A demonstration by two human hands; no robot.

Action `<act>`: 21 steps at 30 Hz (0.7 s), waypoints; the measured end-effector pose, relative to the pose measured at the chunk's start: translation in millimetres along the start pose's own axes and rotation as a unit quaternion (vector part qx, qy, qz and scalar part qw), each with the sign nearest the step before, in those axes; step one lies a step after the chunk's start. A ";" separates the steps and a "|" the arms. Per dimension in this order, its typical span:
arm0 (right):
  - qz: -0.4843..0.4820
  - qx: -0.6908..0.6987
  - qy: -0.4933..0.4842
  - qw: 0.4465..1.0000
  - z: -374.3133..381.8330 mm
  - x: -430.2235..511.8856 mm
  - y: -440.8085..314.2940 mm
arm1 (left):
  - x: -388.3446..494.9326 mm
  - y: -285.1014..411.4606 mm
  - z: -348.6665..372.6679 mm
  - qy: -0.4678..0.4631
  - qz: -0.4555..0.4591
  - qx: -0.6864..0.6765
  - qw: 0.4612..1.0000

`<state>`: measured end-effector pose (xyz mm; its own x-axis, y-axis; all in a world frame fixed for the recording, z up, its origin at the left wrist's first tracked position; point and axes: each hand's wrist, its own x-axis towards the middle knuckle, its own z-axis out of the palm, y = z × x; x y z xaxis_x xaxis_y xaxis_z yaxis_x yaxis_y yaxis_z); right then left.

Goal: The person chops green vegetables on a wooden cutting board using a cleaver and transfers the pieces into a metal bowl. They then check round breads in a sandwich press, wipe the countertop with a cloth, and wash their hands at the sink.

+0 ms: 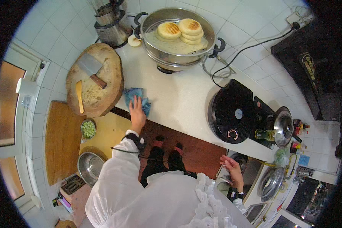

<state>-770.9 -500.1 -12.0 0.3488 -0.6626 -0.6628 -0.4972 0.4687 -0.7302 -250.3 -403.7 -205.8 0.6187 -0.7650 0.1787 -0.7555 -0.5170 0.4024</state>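
Observation:
My left hand point(137, 112) lies on a crumpled blue cloth point(146, 106) at the counter's front edge, fingers spread over it. Beside the cloth, to the left, is a thick round wooden chopping board point(111, 57) holding a cleaver point(90, 65) with a wooden handle and a small wooden spatula point(79, 95). My right hand point(232, 169) hangs in the air off the counter's front, right of my body, fingers partly bent, holding nothing visible. A steel steamer pot point(173, 58) at the back holds several browned flat breads point(169, 30) on a pale cloth liner.
A black round electric appliance point(230, 114) sits on the right, its cord point(245, 48) running to the wall. Beyond it are an oil bottle point(265, 134) and a steel lid point(283, 126). At left are a bowl of chopped greens point(88, 128), a steel basin point(91, 168) and a blender base point(113, 32).

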 end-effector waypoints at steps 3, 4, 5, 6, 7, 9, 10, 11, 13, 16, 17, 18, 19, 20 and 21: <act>0.041 -0.003 0.017 0.999 -2.1 -10.5 16.2 | -1.4 24.6 29.2 0.003 0.072 -0.011 0.997; 0.045 -0.001 0.020 0.999 -0.7 -12.9 21.1 | -11.1 48.0 45.6 -0.034 0.120 -0.047 0.991; 0.049 0.002 0.024 0.998 1.1 -14.8 25.0 | -28.2 77.6 62.1 -0.101 0.155 -0.083 0.979; 0.052 -0.011 0.037 0.998 2.8 -14.1 27.3 | -54.7 108.6 73.7 -0.183 0.238 -0.072 0.951; 0.035 -0.002 0.024 0.999 3.9 -14.3 28.1 | -74.3 137.5 82.7 -0.216 0.272 -0.217 0.912; 0.014 -0.005 0.018 1.000 4.3 -12.0 27.0 | -99.8 184.7 89.6 -0.381 0.360 -0.300 0.797; 0.014 0.014 0.019 1.000 3.9 -11.4 26.1 | -100.0 201.2 89.7 -0.419 0.394 -0.360 0.734; 0.008 0.012 0.027 1.000 2.5 -10.6 24.5 | -97.0 216.7 86.7 -0.499 0.370 -0.364 0.694; -0.001 0.010 0.041 0.999 0.1 -12.1 23.9 | -83.3 217.0 67.3 -0.438 0.364 -0.458 0.683; 0.024 0.026 0.069 0.997 -1.9 -16.6 30.0 | -38.3 179.3 38.8 -0.300 0.272 -0.439 0.802; 0.031 0.026 0.075 0.996 -2.3 -18.7 34.0 | -24.7 157.4 29.9 -0.211 0.253 -0.403 0.854; 0.038 0.011 0.089 0.995 -0.4 -18.9 39.2 | -15.2 138.6 23.7 -0.181 0.190 -0.318 0.911; 0.032 0.021 0.081 0.996 0.1 -19.7 44.0 | -6.4 123.1 21.5 -0.113 0.141 -0.228 0.957; 0.038 0.023 0.078 0.996 0.2 -19.9 48.4 | -1.4 111.9 22.3 -0.112 0.121 -0.179 0.970; 0.042 0.028 0.073 0.996 0.1 -19.4 51.9 | 3.4 105.0 26.9 -0.124 0.092 -0.114 0.981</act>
<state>-803.3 -462.8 -37.1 0.1873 -0.6960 -0.6932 -0.4733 0.5544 -0.6845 -333.3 -471.0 -187.1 0.3831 -0.9221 0.0547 -0.7647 -0.2834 0.5788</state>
